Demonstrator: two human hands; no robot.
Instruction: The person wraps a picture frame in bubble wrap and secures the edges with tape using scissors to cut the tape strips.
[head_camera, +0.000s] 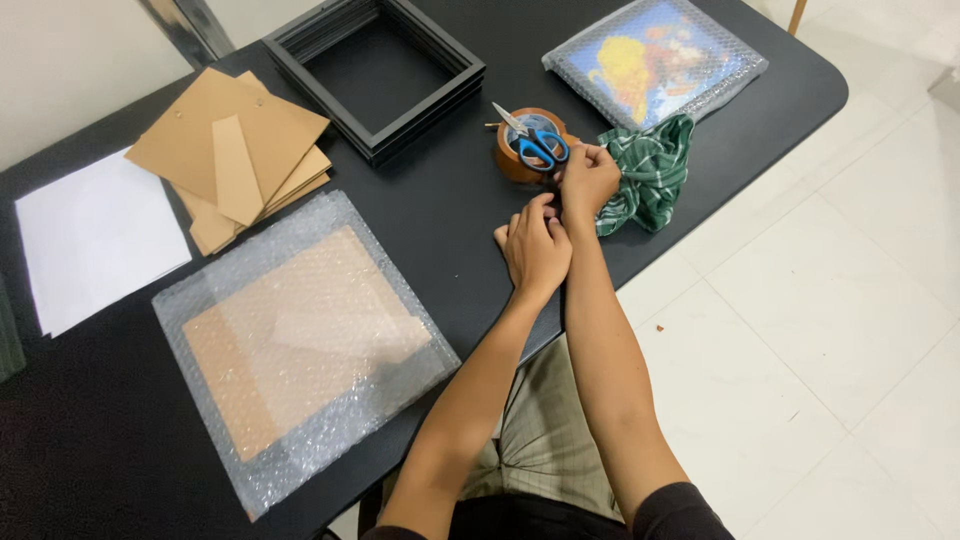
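Head view: both hands (560, 215) pinch tape by the tape roll (525, 150); scissors (532, 138) on top.

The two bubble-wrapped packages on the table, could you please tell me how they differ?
The near bubble-wrapped package shows a plain brown backing board, while the far bubble-wrapped package shows a colourful blue and yellow picture. The near one lies in front of the person, left of both hands; the far one lies at the table's far corner, beyond the green cloth. Both are flat, squarish and untouched.
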